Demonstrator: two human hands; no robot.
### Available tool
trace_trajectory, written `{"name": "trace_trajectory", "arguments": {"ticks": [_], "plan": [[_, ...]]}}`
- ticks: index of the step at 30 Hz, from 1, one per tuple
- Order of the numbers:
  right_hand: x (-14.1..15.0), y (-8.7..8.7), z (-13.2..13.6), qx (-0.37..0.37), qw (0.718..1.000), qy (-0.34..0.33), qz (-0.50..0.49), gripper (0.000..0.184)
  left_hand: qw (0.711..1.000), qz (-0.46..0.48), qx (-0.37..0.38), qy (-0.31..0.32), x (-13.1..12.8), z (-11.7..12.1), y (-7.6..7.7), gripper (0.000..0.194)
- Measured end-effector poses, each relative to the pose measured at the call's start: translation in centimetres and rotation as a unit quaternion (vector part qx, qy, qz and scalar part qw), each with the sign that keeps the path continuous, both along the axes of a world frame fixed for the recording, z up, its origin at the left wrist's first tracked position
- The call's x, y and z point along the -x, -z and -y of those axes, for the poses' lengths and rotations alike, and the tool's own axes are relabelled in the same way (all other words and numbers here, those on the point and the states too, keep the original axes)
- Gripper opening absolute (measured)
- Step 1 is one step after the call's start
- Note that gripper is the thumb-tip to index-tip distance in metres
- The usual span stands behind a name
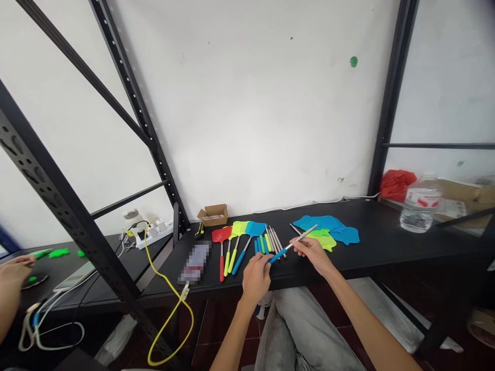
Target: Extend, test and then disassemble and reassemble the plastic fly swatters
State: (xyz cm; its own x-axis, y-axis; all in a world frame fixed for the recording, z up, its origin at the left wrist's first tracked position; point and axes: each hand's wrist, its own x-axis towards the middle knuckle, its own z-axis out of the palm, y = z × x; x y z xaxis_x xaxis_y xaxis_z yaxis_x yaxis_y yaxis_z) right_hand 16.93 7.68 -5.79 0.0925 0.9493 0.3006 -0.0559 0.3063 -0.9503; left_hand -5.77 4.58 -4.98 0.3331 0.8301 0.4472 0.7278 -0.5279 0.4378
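My left hand [256, 275] is closed around a blue handle [279, 254]. A metal rod [308, 231] extends from that handle, up and to the right, and my right hand [312, 252] pinches it. Left of my hands lie fly swatters with handles: a red one [221, 257], yellow ones [234, 257] and a blue one [240, 260]. Just beyond my left hand are loose blue, green and yellow handles [263, 243], beside several bare metal rods [275, 238]. Loose blue swatter heads [340, 233] and yellow-green swatter heads [324, 241] overlap beyond my right hand.
A phone [195, 263] with a yellow cable [170, 283] lies on the black table [375, 247]. A small open cardboard box [214, 215] stands at the back. Rack posts [135, 98] rise on both sides. A water bottle [421, 203] is right; another person's hand [15, 268] is left.
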Motion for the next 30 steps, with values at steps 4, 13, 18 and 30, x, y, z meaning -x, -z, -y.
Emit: {"name": "trace_trajectory", "arguments": {"ticks": [4, 13, 18, 30], "plan": [[0.30, -0.37, 0.35, -0.002, 0.998, -0.022, 0.055, 0.037, 1.000, 0.001, -0.001, 0.004, -0.04, 0.05, -0.09, 0.036], [0.40, -0.21, 0.31, -0.015, 0.990, -0.073, 0.117, 0.035, 1.000, 0.010, -0.012, 0.015, 0.07, 0.00, 0.12, 0.034], [0.50, -0.40, 0.39, -0.012, 0.991, -0.078, 0.110, 0.035, 1.000, 0.012, -0.018, 0.014, 0.03, -0.05, 0.13, 0.031], [-0.26, 0.15, -0.30, -0.006, 0.995, 0.005, -0.099, 0.035, 0.999, 0.043, 0.019, -0.028, 0.17, -0.29, 0.67, 0.028]]}}
